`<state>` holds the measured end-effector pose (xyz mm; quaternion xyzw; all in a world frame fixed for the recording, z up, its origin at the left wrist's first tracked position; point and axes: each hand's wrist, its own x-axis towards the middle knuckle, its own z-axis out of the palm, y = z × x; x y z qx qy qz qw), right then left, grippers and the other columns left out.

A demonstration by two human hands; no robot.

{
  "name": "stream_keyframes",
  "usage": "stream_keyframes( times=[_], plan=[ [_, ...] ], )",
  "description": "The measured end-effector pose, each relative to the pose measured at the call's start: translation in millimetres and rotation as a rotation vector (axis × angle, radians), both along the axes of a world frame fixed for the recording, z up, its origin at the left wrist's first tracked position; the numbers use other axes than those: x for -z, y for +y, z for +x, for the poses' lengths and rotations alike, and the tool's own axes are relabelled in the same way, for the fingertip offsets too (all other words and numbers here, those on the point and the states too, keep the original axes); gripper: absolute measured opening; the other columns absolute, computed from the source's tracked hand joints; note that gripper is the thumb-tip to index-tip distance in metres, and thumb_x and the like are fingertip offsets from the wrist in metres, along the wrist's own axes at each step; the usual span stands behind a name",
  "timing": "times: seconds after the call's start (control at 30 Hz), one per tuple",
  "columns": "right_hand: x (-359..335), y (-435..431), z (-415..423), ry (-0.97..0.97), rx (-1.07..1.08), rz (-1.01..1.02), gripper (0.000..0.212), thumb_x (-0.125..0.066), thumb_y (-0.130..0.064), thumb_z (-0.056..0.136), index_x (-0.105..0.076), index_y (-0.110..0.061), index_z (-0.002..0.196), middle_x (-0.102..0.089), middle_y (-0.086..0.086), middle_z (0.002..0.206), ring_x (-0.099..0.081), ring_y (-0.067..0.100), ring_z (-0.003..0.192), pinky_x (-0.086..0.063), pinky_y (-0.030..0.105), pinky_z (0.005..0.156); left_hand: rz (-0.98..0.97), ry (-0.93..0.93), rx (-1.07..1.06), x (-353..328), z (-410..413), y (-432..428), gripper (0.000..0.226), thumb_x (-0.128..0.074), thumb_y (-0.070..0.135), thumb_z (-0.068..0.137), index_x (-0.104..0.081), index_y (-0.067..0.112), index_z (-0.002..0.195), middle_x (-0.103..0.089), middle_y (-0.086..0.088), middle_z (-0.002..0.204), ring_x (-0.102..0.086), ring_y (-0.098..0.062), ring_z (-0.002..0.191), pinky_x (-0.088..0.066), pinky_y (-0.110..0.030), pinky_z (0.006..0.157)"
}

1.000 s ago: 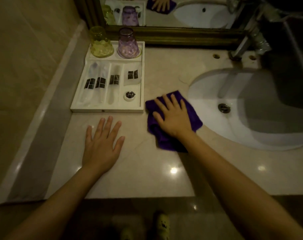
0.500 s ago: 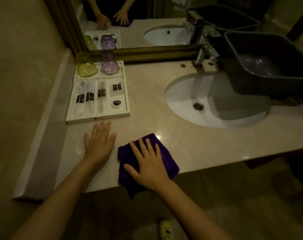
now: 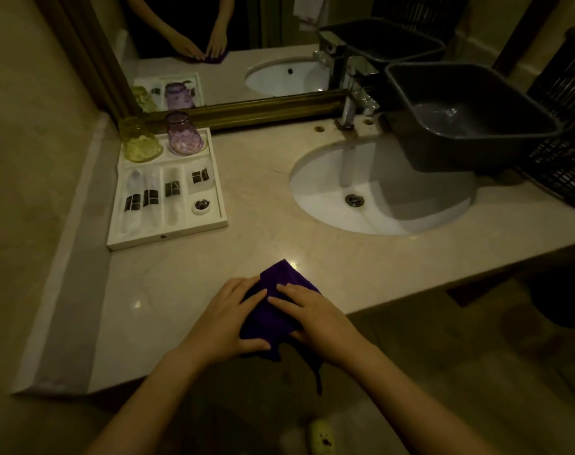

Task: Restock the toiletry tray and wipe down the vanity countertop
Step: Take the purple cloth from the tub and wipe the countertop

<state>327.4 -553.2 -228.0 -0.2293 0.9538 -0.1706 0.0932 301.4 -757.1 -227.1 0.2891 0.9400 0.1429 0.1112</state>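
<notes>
A purple cloth (image 3: pixel 276 310) lies bunched at the front edge of the beige vanity countertop (image 3: pixel 187 284), with part of it hanging over the edge. My left hand (image 3: pixel 228 318) grips its left side and my right hand (image 3: pixel 312 315) grips its right side. Further back on the left stands the white toiletry tray (image 3: pixel 163 239). It holds several wrapped toiletries (image 3: pixel 151 198), a small round item (image 3: pixel 201 206), an upturned yellow glass (image 3: pixel 139 139) and an upturned purple glass (image 3: pixel 183 134).
A white sink (image 3: pixel 378 198) with a chrome faucet (image 3: pixel 351 103) is set into the counter at the right. A dark grey tub (image 3: pixel 470 126) juts over the sink, next to a black basket (image 3: pixel 565 165). A framed mirror (image 3: pixel 246 60) runs along the back.
My right hand has drawn the cloth from beside the tray down to the counter's front edge. My left hand has left the bare counter and taken hold of the cloth too.
</notes>
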Motion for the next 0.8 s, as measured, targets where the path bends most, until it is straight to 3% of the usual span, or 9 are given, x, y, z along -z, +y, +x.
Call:
stream_keyframes(
  times=[0.1, 0.17, 0.3, 0.43, 0.67, 0.8],
  plan=[
    [-2.6, 14.1, -5.8, 0.058, 0.029, -0.035, 0.050, -0.054, -0.026, 0.089, -0.042, -0.025, 0.138, -0.040, -0.002, 0.147, -0.036, 0.017, 0.133, -0.028, 0.032, 0.111, 0.056, 0.082, -0.055, -3.4, -0.5, 24.5, 0.070, -0.059, 0.056, 0.075, -0.044, 0.020, 0.134, -0.035, 0.004, 0.144, -0.026, -0.014, 0.130, -0.022, -0.027, 0.108],
    [-6.1, 22.0, -12.5, 0.121, 0.049, -0.074, 0.039, -0.056, -0.021, 0.087, -0.054, -0.024, 0.125, -0.056, -0.004, 0.131, -0.050, 0.017, 0.114, -0.039, 0.029, 0.095, 0.066, 0.124, -0.072, -7.3, -5.6, 41.8, 0.047, -0.058, 0.045, 0.080, -0.054, 0.020, 0.120, -0.048, 0.004, 0.130, -0.037, -0.014, 0.118, -0.028, -0.026, 0.098],
    [-25.9, 46.1, -37.6, 0.090, 0.150, -0.135, 0.020, -0.052, -0.019, 0.086, -0.060, -0.027, 0.103, -0.066, -0.004, 0.098, -0.051, 0.017, 0.087, -0.042, 0.028, 0.073, 0.099, 0.139, -0.126, -25.4, -30.5, 80.3, 0.022, -0.056, 0.035, 0.083, -0.058, 0.020, 0.099, -0.060, 0.001, 0.101, -0.044, -0.014, 0.092, -0.034, -0.026, 0.078],
    [-57.3, 92.3, -76.6, 0.051, 0.165, -0.196, 0.028, -0.051, -0.010, 0.081, -0.063, -0.022, 0.103, -0.068, 0.004, 0.095, -0.058, 0.023, 0.087, -0.050, 0.040, 0.077, 0.143, 0.170, -0.159, -54.5, -66.9, 125.1, 0.021, -0.059, 0.035, 0.081, -0.061, 0.020, 0.095, -0.061, 0.000, 0.089, -0.047, -0.017, 0.086, -0.037, -0.029, 0.071],
    [-102.0, 178.0, -117.0, 0.087, 0.227, -0.286, 0.032, -0.053, -0.009, 0.084, -0.061, -0.020, 0.112, -0.067, 0.006, 0.104, -0.060, 0.020, 0.093, -0.047, 0.030, 0.080, 0.214, 0.223, -0.142, -104.3, -117.5, 211.3, 0.014, -0.061, 0.032, 0.079, -0.064, 0.018, 0.082, -0.062, -0.002, 0.076, -0.053, -0.019, 0.078, -0.040, -0.031, 0.061],
    [-131.5, 231.0, -135.0, 0.113, 0.301, -0.309, 0.030, -0.051, -0.010, 0.086, -0.061, -0.020, 0.113, -0.067, 0.007, 0.103, -0.061, 0.021, 0.093, -0.050, 0.036, 0.081, 0.261, 0.243, -0.094, -136.6, -142.3, 266.2, 0.012, -0.062, 0.032, 0.079, -0.062, 0.020, 0.077, -0.062, 0.002, 0.068, -0.055, -0.014, 0.064, -0.042, -0.028, 0.054]
  ],
)
